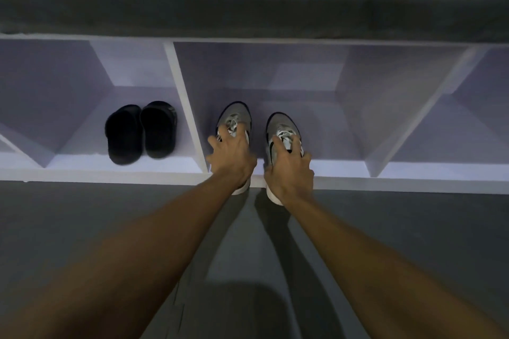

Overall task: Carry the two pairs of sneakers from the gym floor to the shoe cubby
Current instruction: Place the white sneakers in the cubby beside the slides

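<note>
At the shoe cubby [190, 107], middle compartment | left hand [232, 158] and right hand [290, 170] each closed on a grey sneaker [235, 115], heels overhanging front edge | black slides [140, 132] in left compartment | step: stowing pair | next: push fully in, release.

The white painted shoe cubby [176, 69] has smooth, matt panels that look like coated board. The grey mesh-cloth sneaker on the left [235, 115] and the grey mesh-cloth sneaker on the right [278, 125] show woven uppers, pale cloth laces and smooth white rubbery soles. The black slip-on pair [140, 132] looks matt, soft and rubbery. The dark grey floor [82, 215] is smooth and dull.
</note>
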{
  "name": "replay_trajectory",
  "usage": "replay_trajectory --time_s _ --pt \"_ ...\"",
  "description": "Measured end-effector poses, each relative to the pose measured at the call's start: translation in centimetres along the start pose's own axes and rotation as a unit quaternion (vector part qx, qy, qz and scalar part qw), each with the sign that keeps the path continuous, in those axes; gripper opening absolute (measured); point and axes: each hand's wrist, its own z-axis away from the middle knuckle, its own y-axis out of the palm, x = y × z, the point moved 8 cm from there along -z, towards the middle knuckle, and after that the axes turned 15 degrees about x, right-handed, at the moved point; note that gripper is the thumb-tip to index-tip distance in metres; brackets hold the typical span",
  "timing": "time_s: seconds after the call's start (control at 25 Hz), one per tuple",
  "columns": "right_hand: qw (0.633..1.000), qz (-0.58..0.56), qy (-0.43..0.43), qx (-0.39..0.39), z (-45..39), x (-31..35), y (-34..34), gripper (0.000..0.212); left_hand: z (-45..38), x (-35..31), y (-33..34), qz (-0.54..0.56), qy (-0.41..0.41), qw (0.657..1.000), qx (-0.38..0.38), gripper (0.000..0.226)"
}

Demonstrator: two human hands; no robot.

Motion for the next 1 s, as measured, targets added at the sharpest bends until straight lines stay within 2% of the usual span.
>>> replay_trajectory --time_s 0.24,0.48,0.56,0.72,0.88,1.0 --pt "0.999 -0.014 -0.041 -0.024 -6.6 2.4 0.2 0.061 -7.2 -0.3 0.7 0.002 0.0 1.0 0.015 0.074" --pt "0.999 -0.031 -0.032 -0.023 -10.7 2.6 0.3 0.068 -10.3 1.0 2.4 -0.01 0.0 1.0 0.025 0.081" --pt "0.999 -0.03 -0.032 -0.021 -11.4 2.6 0.6 0.068 -10.8 0.8 2.6 -0.014 0.004 1.0 0.023 0.075" --pt "0.998 -0.056 -0.019 -0.033 -12.4 3.0 0.6 0.052 -11.6 0.4 1.9 -0.02 0.007 1.0 0.019 0.057" --pt "0.998 -0.043 -0.035 0.011 -13.3 3.3 0.6 0.06 -11.8 0.4 1.8 -0.03 -0.006 0.999 0.024 0.052" --pt "0.996 -0.061 -0.064 0.011 -13.2 3.8 0.6 0.055 -12.0 0.3 1.3 -0.024 0.0 1.0 0.008 0.035"
